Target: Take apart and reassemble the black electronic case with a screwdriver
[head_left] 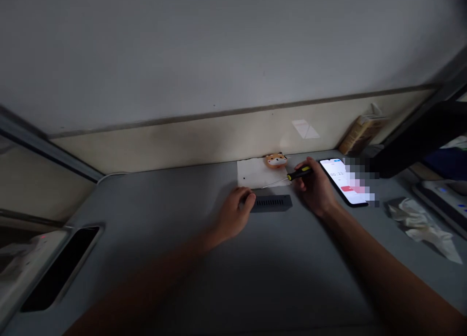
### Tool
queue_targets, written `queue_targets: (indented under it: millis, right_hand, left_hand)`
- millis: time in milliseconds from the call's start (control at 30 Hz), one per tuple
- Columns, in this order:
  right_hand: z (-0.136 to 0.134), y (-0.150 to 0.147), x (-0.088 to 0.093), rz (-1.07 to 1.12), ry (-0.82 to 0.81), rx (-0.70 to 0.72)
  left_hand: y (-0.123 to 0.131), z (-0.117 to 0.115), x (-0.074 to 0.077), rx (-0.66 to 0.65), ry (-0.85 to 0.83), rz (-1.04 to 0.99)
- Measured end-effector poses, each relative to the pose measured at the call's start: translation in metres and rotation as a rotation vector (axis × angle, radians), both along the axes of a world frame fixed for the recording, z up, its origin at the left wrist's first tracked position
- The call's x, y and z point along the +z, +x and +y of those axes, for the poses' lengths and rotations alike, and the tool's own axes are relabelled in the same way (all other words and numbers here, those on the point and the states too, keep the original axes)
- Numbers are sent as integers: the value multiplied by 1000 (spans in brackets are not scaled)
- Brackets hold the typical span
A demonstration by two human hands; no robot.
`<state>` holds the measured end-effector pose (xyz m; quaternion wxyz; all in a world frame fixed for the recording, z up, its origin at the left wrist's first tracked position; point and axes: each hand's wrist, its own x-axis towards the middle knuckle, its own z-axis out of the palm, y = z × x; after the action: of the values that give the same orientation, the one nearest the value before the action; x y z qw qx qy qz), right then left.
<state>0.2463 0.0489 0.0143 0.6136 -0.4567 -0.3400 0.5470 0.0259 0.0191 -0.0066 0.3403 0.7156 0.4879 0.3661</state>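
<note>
My left hand (237,212) is closed around the left end of a dark grey slotted box (273,203), which lies lengthwise on the desk. In my right hand (316,187) is a screwdriver (301,173) with a black and yellow handle. Its thin metal shaft points left, and the tip is near my left hand, just above the box's far edge; whether it touches anything I cannot tell. Behind the box lies a white paper sheet (250,172) with a small dark speck on it. An orange animal-face case (276,160) rests on the paper's far right part.
A lit phone (345,182) showing a timer lies right of my right hand. Crumpled tissue (423,226) is nearer on the right. A carton (361,134) leans by the wall, beside a dark screen (423,136). A dark oblong opening (63,268) is at the desk's left.
</note>
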Motion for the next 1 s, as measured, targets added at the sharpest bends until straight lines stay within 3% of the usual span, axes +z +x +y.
queue_targets:
  millis: [233,367,567,733,1000]
  right_hand:
    - [-3,6,19,-80,177,-88]
    - [-23,4,31,-245,318,-111]
    - [-71,-21,17,-590,510,17]
    - [-78,-39,-3,-893,479,165]
    - [-57,-23,-7,-755,350,60]
  left_hand:
    - [0,-1,-2,-3,99,-16]
    - [0,-1,-4,-15,138,-1]
    - [0,0,-6,-12,174,14]
    - [1,-1,-9,-15,158,24]
    - [-2,1,-5,-43,56,15]
